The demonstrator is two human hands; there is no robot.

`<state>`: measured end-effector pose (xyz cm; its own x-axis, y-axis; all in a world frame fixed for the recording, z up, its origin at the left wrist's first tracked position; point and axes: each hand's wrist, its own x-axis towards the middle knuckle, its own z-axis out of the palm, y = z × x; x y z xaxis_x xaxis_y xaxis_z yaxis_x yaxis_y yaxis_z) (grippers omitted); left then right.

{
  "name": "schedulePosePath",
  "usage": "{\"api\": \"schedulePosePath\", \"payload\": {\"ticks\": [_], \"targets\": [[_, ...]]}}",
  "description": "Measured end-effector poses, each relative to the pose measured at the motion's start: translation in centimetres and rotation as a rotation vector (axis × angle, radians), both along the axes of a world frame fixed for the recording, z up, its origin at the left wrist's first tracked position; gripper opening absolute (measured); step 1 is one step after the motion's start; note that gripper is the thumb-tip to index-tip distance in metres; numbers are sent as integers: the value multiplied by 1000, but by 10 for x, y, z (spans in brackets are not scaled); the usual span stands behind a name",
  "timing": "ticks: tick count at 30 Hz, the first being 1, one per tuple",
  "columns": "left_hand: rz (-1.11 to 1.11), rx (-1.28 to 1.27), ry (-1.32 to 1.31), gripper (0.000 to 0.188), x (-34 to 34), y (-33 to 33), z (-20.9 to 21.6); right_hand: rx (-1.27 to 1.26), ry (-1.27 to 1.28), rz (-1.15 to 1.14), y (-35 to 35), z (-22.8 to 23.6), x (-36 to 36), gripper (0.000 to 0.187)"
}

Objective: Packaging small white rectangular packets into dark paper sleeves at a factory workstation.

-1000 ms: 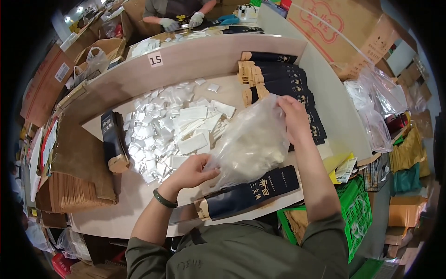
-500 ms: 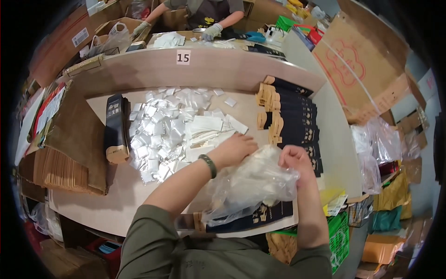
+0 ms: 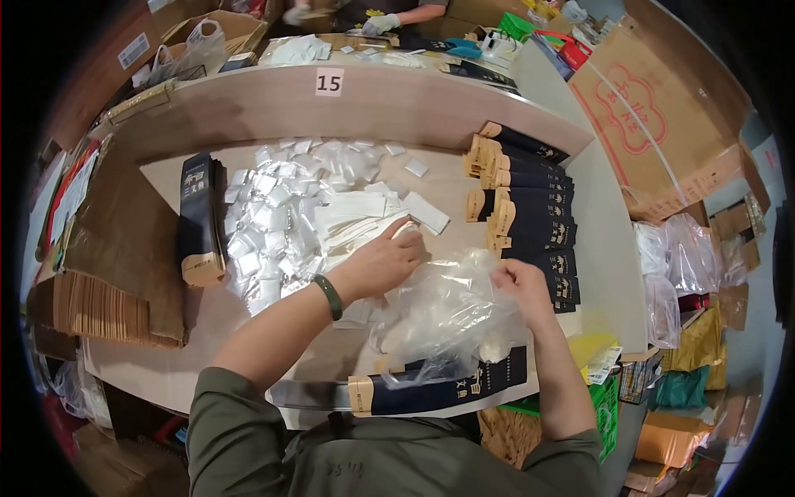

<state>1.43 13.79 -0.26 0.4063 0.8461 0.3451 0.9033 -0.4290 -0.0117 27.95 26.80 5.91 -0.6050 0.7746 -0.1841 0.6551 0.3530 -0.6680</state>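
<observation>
A clear plastic bag with pale contents lies in front of me, over a dark printed sleeve box at the table's near edge. My right hand pinches the right side of this bag. To its left, my left hand is at the pile of flat white packets, its fingers curled over the packets at the pile's right end. The fingertips are partly hidden. Small silvery square sachets spread in a heap left of these packets. A dark green band circles my left wrist.
Dark sleeve boxes with tan ends lie stacked along the right wall. Another dark box stack lies at left, beside a cardboard carton. A low partition separates a co-worker's table, where a gloved hand shows.
My left hand has drawn back left from the bag's upper edge, its fingers now bent over the white packets. The bag has slumped, showing more of the dark box. My right hand still grips it.
</observation>
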Motion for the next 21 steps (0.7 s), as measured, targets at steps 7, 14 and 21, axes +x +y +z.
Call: {"api": "schedulePosePath", "payload": {"ticks": [7,14,21], "targets": [[402,6,-761,12,-2,-34,27,-58,332,42,-8,27,-22,12],[1007,39,-1259,46,-36,-81,-4,372,246,221,-21,59,-72,16],[582,90,-899,80,27,-123,16,693,-2,292,-19,58,-90,32]]}}
